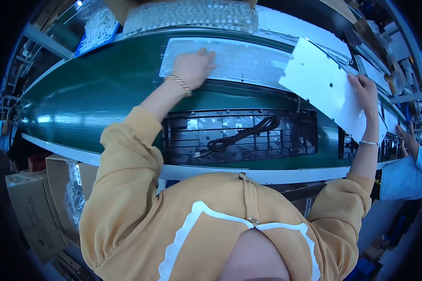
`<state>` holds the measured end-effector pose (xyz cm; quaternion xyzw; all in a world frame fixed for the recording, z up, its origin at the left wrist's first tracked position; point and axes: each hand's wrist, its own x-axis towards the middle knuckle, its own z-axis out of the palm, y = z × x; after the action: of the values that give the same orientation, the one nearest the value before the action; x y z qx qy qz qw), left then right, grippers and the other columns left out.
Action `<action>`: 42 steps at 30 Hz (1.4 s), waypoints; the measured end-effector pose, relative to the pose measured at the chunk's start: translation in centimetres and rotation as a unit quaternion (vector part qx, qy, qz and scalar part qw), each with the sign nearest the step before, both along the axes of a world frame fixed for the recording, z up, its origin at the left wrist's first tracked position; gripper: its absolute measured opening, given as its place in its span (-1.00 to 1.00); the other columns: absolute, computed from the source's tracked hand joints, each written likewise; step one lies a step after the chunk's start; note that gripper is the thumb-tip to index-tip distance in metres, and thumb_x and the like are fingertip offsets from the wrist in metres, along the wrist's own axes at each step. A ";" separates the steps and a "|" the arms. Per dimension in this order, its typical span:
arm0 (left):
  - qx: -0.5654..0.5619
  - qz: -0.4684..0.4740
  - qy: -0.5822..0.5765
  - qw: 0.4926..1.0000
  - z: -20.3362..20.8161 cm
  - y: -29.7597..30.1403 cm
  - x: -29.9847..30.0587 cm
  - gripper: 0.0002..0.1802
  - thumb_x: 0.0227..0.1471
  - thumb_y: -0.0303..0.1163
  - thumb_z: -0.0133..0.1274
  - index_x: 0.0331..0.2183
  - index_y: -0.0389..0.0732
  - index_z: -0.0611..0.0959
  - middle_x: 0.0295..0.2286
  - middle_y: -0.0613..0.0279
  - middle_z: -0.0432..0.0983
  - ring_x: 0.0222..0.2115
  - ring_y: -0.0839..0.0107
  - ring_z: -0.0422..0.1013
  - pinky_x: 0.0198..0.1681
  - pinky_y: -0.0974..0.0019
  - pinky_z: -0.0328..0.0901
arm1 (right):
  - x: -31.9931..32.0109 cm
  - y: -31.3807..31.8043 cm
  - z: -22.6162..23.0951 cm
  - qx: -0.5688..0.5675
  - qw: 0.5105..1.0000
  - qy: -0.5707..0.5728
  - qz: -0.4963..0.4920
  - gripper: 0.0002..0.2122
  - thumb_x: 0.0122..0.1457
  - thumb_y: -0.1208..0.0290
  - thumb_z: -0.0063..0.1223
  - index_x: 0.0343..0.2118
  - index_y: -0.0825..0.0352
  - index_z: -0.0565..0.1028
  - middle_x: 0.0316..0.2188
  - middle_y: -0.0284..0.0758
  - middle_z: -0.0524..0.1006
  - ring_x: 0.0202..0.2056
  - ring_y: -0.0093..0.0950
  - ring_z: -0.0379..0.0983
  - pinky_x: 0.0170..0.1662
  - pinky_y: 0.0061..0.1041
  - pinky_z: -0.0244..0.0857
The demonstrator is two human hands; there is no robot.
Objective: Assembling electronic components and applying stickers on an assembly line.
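Observation:
My left hand (192, 68) rests on a translucent whitish keyboard membrane sheet (253, 61), its fingers curled in; anything under the fingertips is hidden. The sheet lies in a dark keyboard frame at the far side of the green belt. My right hand (365, 93) grips the right edge of a white flat plate (316, 77) with small holes, holding it tilted, its left corner over the sheet's right end. Nearer to me lies a black keyboard bottom case (183, 140), open side up, with a coiled black USB cable (244, 133) on it.
Clear dotted rubber sheets (187, 18) are piled behind the belt, beside stacked white plates (300, 30). A blue tray of small white parts (97, 30) stands far left. Cardboard boxes (33, 210) sit below left. At the right a co-worker's hand (408, 140) is near another case.

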<state>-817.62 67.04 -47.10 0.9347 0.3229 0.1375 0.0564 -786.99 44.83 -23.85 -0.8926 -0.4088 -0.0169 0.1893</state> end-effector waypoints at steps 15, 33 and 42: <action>-0.003 -0.092 0.027 0.995 -1.8 4.0 -12.5 -0.56 0.08 -0.12 -0.10 -0.01 -0.04 0.38 -0.03 0.20 0.35 -0.58 0.27 0.47 -0.52 0.29 0.32 | -14.0 19.2 -6.0 -0.065 0.988 -0.136 0.025 -0.50 0.04 -0.18 -0.05 -0.50 0.28 0.57 -0.64 -0.31 0.50 -0.58 -0.47 0.49 -0.47 -0.71 0.33; 0.001 -0.057 0.054 0.997 -8.5 11.5 -25.3 -0.62 0.05 -0.18 -0.02 -0.14 -0.19 0.46 -0.22 0.29 0.47 -0.66 0.36 0.41 -0.58 0.41 0.25 | -25.6 33.1 -20.1 -0.235 0.961 -0.054 0.132 -0.57 0.06 -0.12 -0.03 -0.49 0.21 0.59 -0.64 -0.33 0.49 -0.61 -0.51 0.43 -0.47 -0.68 0.31; -0.296 0.036 -0.472 0.830 -1.9 14.0 -26.1 -0.86 0.05 -0.37 -0.02 -0.47 -0.17 0.59 -0.69 0.41 0.33 -0.72 0.59 0.17 -0.66 0.49 0.06 | -29.8 31.2 -20.5 0.005 0.936 -0.200 0.291 -0.74 0.00 0.27 0.12 -0.26 0.28 0.52 -0.26 -0.31 0.51 -0.24 -0.36 0.41 -0.13 -0.41 0.25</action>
<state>-843.71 81.04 -49.01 0.6822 0.3155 0.4616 0.4712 -816.83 75.99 -44.30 -0.7120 -0.6797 -0.1417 0.1050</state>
